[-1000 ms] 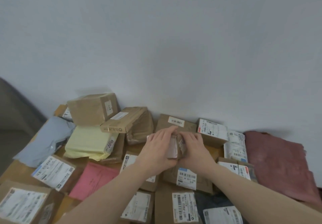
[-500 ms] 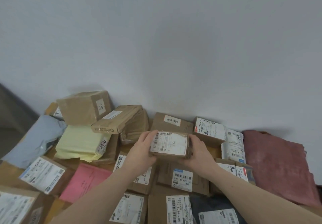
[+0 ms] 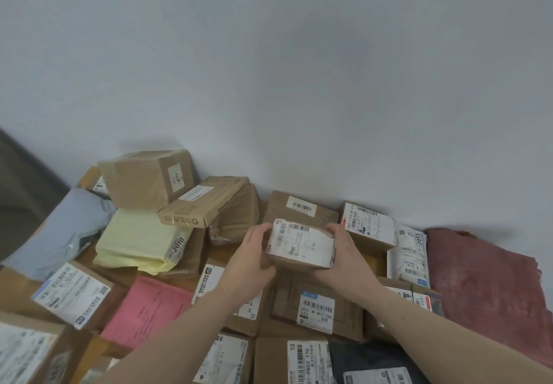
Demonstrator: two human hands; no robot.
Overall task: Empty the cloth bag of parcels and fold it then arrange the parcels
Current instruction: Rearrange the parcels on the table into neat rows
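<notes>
Nearest me, flat cardboard parcels with white labels [image 3: 305, 361] cover the surface, with a pink envelope [image 3: 152, 309] to the near left. Just beyond them, my left hand [image 3: 248, 259] and right hand [image 3: 344, 256] each curl round an end of a small brown box [image 3: 300, 244], holding it label-up above the spread of parcels. Farther off, a pale yellow packet [image 3: 140, 238] lies under two stacked brown boxes [image 3: 146, 181] at the far left, a grey mailer [image 3: 64, 228] lies beside them, more labelled boxes [image 3: 366, 225] sit against the wall [image 3: 299, 69], and the folded reddish cloth bag [image 3: 484, 288] lies on the right.
</notes>
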